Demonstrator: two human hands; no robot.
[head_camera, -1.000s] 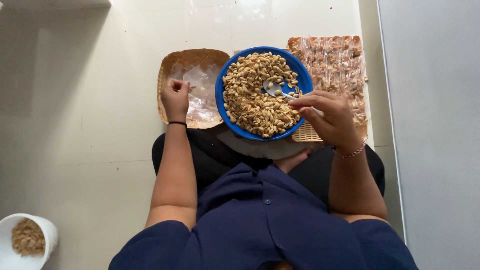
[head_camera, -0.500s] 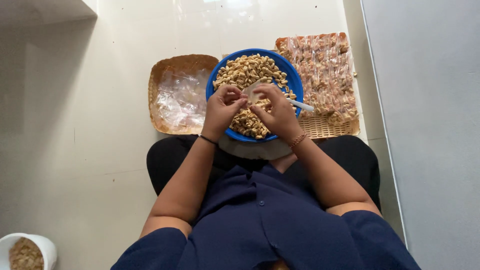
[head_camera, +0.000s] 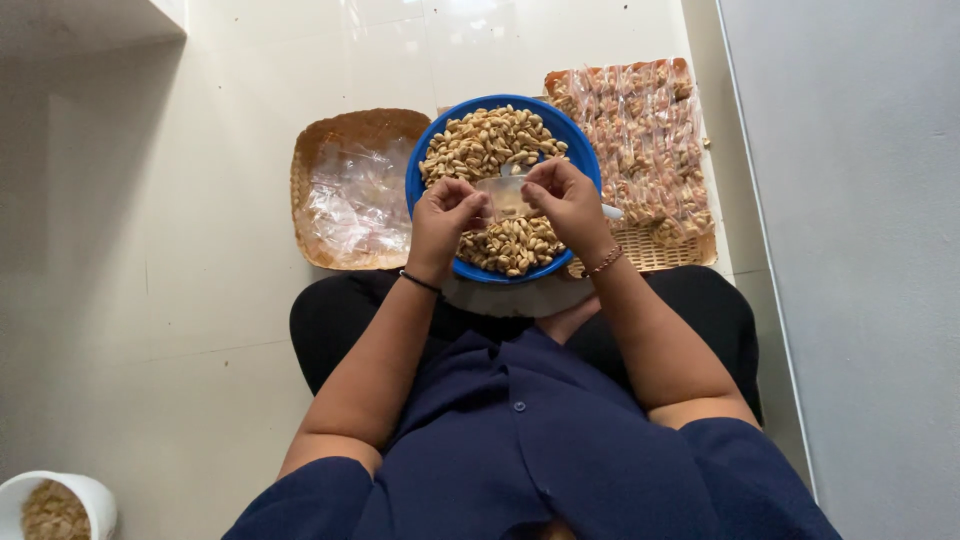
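Little bag: a small clear plastic bag (head_camera: 505, 195) is held up over the blue bowl (head_camera: 430, 165), between both hands, so anything that drops falls back in the bowl.
Left hand: the left hand (head_camera: 447, 215) pinches the left edge of the little bag with its fingers curled tight.
Right hand: the right hand (head_camera: 568, 200) pinches the right edge the same way, so the 2 hands pull the top of the bag apart.
Nuts: the blue bowl is heaped with pale nuts (head_camera: 485, 145) and sits on the person's lap, close to both hands.
Spoon: a white handle (head_camera: 610, 211) pokes out past the right hand; I cannot tell if the hand holds it.
Left tray: a woven tray (head_camera: 310, 170) with empty clear bags (head_camera: 350, 195) lies on the floor, just beside the bowl, easy to reach.
Right tray: another woven tray (head_camera: 655, 250) holds filled packs (head_camera: 645, 130) laid in rows.
Bucket: a white bucket (head_camera: 95, 495) with more nuts stands well apart, at the bottom left.
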